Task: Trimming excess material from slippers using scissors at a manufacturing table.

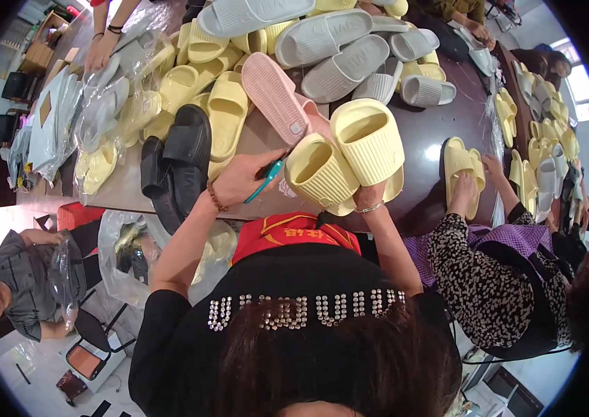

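In my right hand (371, 197) is a pair of pale yellow slide sandals (367, 132), side by side with their openings toward me. The fingers grip them from below, partly hidden by the soles. My left hand (239, 179) is closed around teal-handled scissors (265, 182), just left of the pair; their blades are hard to make out. Beyond the held pair lies a pink slide sandal (275, 97) with its sole up. Black slide sandals (190, 156) rest left of my left hand, beside a yellow slide sandal (227, 111).
Grey slide sandals (346, 68) pile up at the table's far side. Yellow ones in clear plastic bags (128, 104) lie left. A co-worker's hands (462, 187) hold a yellow pair (462, 163) at right. Another person (37, 278) sits lower left, near a large plastic bag (117, 257).
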{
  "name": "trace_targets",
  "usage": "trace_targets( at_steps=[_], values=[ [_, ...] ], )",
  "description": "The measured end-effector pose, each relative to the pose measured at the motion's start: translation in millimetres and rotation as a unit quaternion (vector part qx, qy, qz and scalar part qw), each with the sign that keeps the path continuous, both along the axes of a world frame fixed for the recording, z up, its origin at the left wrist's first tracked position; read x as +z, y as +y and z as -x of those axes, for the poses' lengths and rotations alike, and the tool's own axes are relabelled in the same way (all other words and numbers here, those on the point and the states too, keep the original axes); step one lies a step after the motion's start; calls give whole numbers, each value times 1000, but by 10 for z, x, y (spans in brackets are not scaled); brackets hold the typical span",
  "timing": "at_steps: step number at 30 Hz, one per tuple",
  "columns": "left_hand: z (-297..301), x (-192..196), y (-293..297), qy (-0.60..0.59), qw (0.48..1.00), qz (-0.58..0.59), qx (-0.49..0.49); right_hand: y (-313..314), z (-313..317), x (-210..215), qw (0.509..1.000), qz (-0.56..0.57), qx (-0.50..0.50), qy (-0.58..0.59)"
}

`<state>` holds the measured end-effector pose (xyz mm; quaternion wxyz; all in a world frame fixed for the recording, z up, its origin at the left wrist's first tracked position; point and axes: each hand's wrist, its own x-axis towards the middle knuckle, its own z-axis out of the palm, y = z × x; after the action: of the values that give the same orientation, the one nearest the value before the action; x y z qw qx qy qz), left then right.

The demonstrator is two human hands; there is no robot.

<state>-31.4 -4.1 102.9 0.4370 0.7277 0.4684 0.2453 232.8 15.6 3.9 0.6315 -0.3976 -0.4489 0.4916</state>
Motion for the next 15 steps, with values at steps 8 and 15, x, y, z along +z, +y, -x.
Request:
trace_targets(
  at_steps=[8, 15],
  values=[
    [131, 48, 12, -24, 999, -19, 42, 32, 129, 269, 807, -265, -34, -526],
    [241, 147, -15, 64, 992, -108, 24, 29, 240, 313, 767, -291, 5, -572]
  ],
)
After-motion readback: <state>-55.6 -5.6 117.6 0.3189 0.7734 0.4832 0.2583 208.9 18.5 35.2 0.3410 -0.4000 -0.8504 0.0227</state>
